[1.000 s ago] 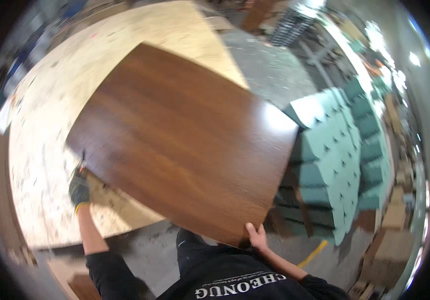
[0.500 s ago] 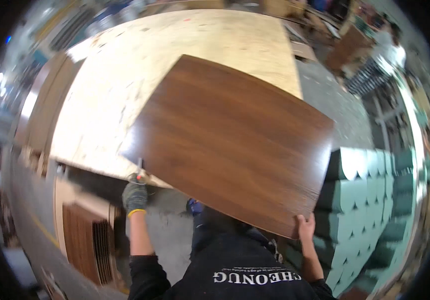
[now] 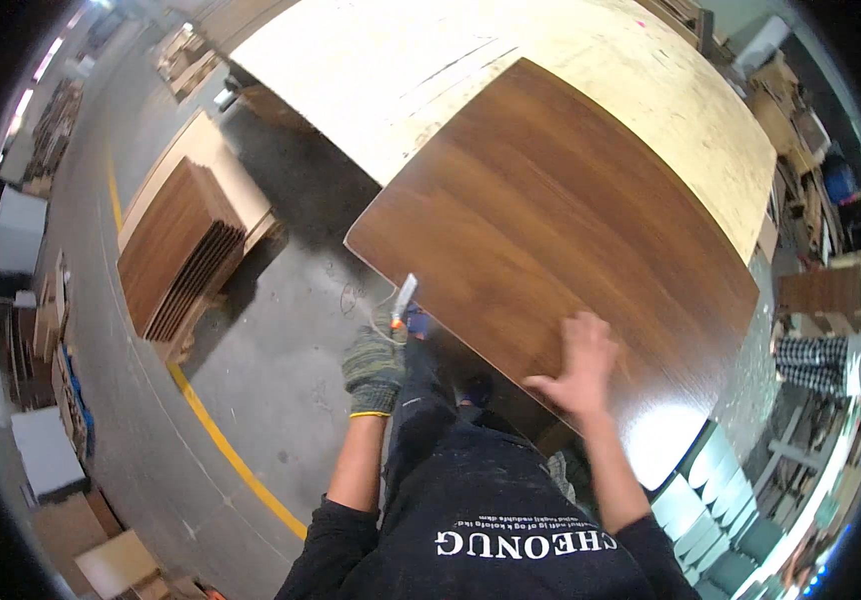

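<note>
A large brown wood-grain panel point(image 3: 551, 240) with curved long edges lies on the pale plywood tabletop point(image 3: 331, 70), its near part overhanging. My bare right hand point(image 3: 583, 365) rests on its top by the near edge, fingers stretched and thumb apart. In a grey knitted glove with a yellow cuff, my left hand point(image 3: 375, 370) is closed around a small hand tool point(image 3: 404, 298). The tool has a pale flat end and an orange-red part; its exact kind is unclear. Its tip is close to the panel's near left edge, and I cannot tell whether they touch.
On the left, a stack of brown panels point(image 3: 176, 255) leans against a pale board. A yellow line point(image 3: 236, 460) runs along the grey floor. Stacked pale-green pieces point(image 3: 706, 510) stand at the lower right. Beyond them, at the right, is a person in a checked garment point(image 3: 811, 365).
The view has turned left. My right hand has let go of the panel's near right corner and lies flat on its top. My left hand with the tool is now closer to the panel's near edge.
</note>
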`<state>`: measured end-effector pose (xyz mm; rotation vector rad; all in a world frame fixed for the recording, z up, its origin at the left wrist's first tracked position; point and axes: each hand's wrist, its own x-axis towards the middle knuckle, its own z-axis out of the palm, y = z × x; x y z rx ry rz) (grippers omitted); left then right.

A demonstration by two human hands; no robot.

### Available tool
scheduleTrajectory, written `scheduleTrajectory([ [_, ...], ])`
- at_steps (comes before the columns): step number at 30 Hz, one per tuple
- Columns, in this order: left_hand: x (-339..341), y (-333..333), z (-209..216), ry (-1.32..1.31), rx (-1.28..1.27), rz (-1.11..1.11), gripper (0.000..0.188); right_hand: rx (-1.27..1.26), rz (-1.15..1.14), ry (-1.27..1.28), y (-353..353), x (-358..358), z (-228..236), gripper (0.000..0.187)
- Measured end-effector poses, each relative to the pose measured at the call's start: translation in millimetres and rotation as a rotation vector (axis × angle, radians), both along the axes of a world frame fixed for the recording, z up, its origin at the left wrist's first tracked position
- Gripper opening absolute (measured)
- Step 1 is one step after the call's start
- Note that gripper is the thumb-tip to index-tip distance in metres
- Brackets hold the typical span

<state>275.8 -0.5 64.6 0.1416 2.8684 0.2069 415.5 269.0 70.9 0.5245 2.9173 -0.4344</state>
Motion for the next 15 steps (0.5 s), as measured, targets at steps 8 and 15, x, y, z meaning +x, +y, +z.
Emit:
scheduleTrajectory([
  [8, -16, -1, -18, 0.012, 0.037, 0.086, 0.045, 0.079, 0.338, -0.008, -86, -82, -22, 0.084],
  [15, -96, -42, -26, 0.123, 0.063, 0.085, 0.040, 0.035, 0.322, 0.026, -88, -84, -25, 0.080],
])
